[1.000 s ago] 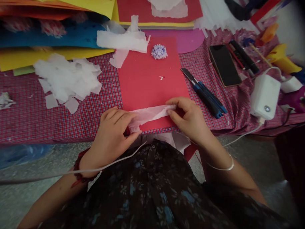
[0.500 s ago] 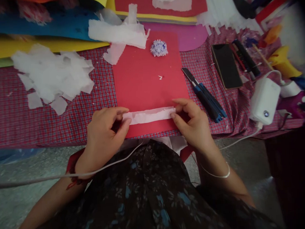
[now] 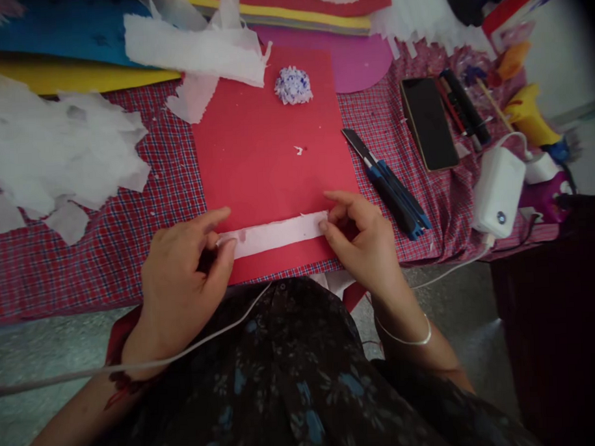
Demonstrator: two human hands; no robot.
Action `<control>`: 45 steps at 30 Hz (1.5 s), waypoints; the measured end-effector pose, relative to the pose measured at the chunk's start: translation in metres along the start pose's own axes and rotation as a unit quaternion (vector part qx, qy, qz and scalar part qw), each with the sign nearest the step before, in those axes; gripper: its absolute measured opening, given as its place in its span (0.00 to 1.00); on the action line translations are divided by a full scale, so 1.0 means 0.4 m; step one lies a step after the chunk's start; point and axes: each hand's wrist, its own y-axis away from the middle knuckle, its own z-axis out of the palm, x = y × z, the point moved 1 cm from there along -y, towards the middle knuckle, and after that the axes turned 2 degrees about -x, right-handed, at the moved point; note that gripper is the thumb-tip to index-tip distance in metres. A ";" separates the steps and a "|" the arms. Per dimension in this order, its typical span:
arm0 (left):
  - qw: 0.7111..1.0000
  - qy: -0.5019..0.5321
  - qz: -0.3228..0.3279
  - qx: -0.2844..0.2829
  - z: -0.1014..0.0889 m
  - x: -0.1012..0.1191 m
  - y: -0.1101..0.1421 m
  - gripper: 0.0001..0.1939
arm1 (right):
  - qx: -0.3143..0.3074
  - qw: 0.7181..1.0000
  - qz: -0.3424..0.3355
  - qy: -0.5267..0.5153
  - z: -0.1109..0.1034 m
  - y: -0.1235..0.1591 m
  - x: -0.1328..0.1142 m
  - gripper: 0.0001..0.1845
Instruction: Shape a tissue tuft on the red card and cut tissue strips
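Note:
A narrow white paper strip [image 3: 278, 236] stretches level between my hands, over the near part of a red sheet [image 3: 271, 165]. Its left end is pinched between thumb and finger of my left hand [image 3: 182, 272], whose index finger points out over the sheet. My right hand [image 3: 364, 243] pinches the other end, thumb in front, index finger raised. On the far part of the red sheet sits a crumpled white and blue ball [image 3: 293, 86], with a tiny paper scrap [image 3: 299, 151] nearer to me.
Torn white paper pieces [image 3: 65, 150] lie in a heap at left. A utility knife [image 3: 391, 190], blade out, rests right of the sheet, beside a phone [image 3: 429, 124] and a white power bank [image 3: 500, 191]. Larger torn paper [image 3: 194, 48] overlaps the sheet's far left. A cable [image 3: 199, 350] crosses my left wrist.
The view has shifted a little to the right. My left hand has moved outward and nearer to me, and the strip looks flatter and longer between my hands.

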 end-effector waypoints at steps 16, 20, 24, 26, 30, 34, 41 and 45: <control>0.995 -0.073 0.032 -0.054 0.006 -0.001 -0.006 0.16 | 0.010 0.999 -0.004 0.053 0.002 0.001 -0.002 0.19; 0.995 -0.076 0.043 -0.047 0.007 -0.007 0.004 0.18 | 0.004 0.998 -0.009 0.059 0.004 -0.002 -0.004 0.19; 0.994 -0.064 0.090 -0.014 -0.002 -0.004 0.017 0.25 | 0.003 0.998 -0.021 0.063 0.006 -0.007 -0.005 0.18; 0.988 -0.066 0.137 -0.033 -0.004 0.011 0.019 0.28 | 0.003 0.998 -0.023 0.062 0.007 -0.008 -0.005 0.18; 0.962 -0.083 0.228 -0.124 0.010 0.064 0.010 0.31 | 0.005 0.998 -0.024 0.064 0.008 -0.010 -0.007 0.19; 0.934 -0.094 0.291 -0.184 0.044 0.100 -0.003 0.33 | 0.012 0.997 -0.027 0.069 0.010 -0.010 -0.008 0.19; 0.928 -0.102 0.289 -0.213 0.090 0.082 0.009 0.45 | 0.007 0.997 -0.024 0.070 0.010 -0.009 -0.006 0.20; 0.924 -0.111 0.293 -0.219 0.091 0.081 0.009 0.48 | 0.011 0.997 -0.042 0.062 0.010 -0.007 -0.002 0.20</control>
